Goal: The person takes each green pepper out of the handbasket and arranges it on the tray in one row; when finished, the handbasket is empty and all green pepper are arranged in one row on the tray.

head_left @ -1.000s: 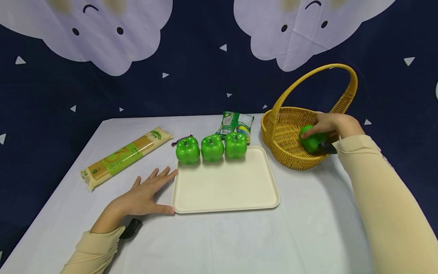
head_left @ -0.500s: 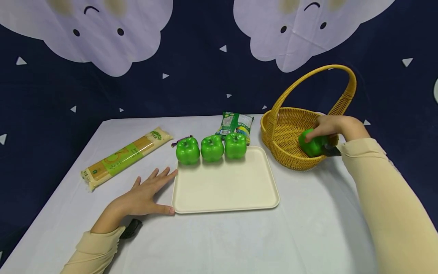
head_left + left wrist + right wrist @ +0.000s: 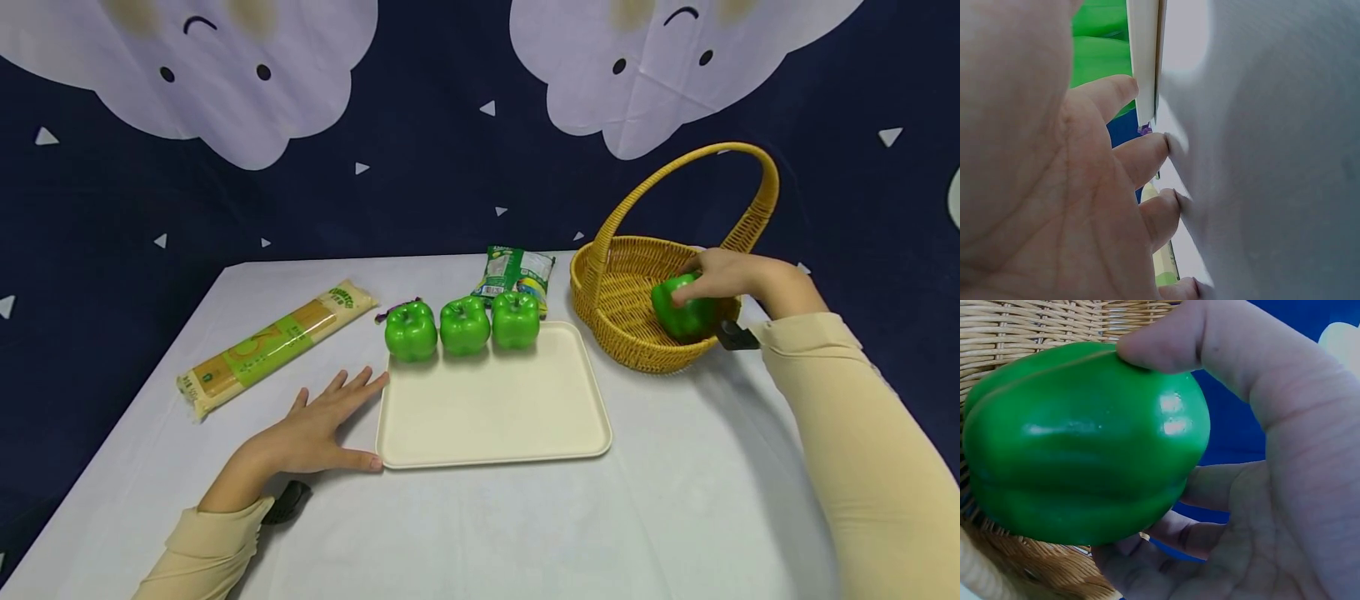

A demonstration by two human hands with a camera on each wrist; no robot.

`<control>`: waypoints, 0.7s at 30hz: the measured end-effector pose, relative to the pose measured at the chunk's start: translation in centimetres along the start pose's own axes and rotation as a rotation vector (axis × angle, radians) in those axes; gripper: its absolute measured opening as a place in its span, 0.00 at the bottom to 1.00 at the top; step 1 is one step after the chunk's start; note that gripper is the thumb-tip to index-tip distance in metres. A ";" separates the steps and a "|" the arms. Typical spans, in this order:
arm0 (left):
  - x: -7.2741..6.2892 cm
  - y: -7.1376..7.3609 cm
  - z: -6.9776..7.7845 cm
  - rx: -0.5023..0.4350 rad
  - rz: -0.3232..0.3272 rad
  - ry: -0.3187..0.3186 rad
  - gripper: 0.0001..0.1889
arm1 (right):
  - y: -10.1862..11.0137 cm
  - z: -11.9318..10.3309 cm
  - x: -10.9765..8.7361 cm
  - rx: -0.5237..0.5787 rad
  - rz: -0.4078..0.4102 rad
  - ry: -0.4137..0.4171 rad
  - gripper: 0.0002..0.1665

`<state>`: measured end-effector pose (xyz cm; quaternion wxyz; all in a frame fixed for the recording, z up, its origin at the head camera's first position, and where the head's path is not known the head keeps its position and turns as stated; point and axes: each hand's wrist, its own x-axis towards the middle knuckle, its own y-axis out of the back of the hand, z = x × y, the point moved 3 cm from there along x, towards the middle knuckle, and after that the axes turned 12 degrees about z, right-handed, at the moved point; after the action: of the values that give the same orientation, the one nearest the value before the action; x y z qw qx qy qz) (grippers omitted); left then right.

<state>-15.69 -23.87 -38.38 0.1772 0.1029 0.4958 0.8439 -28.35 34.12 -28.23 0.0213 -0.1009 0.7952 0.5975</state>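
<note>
Inside the wicker basket (image 3: 637, 354), my right hand (image 3: 738, 277) grips a green bell pepper (image 3: 678, 310). The right wrist view shows the thumb on one side of that bell pepper (image 3: 1085, 444) and the other fingers curled against the opposite side. Spread flat on the cloth, my left hand (image 3: 311, 433) has its thumb and index fingertips at the left edge of the cream tray (image 3: 495, 417). In the left wrist view a fingertip of the left hand (image 3: 1072, 187) touches the tray's side (image 3: 1144, 62). Three green bell peppers (image 3: 465, 327) stand in a row along the tray's far edge.
A pack of noodles (image 3: 277, 346) lies slanted at the left. Behind the peppers are a green snack bag (image 3: 516, 273) and a small purple-wrapped item (image 3: 397, 307), partly hidden. The basket's tall handle (image 3: 682, 158) arches over its opening. A dark cloud-printed backdrop (image 3: 435, 125) hangs behind the table.
My right hand and wrist have shifted slightly, with the bell pepper still within the basket and more of it showing. My left hand, the tray and the three peppers have stayed put.
</note>
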 end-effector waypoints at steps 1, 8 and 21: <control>0.0 0.0 0.0 -0.003 0.000 0.000 0.63 | 0.1 -0.1 -0.1 0.000 0.011 0.005 0.48; -0.1 0.1 0.2 -0.007 0.000 0.001 0.63 | 0.5 -0.4 -0.4 0.028 0.050 0.044 0.43; -0.1 0.0 0.0 -0.017 0.001 -0.003 0.63 | 1.0 -2.3 -1.3 0.089 0.098 0.075 0.45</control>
<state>-15.57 -23.89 -38.36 0.1783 0.1029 0.4882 0.8481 -27.05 32.33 -26.46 -0.0332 -0.0832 0.8251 0.5578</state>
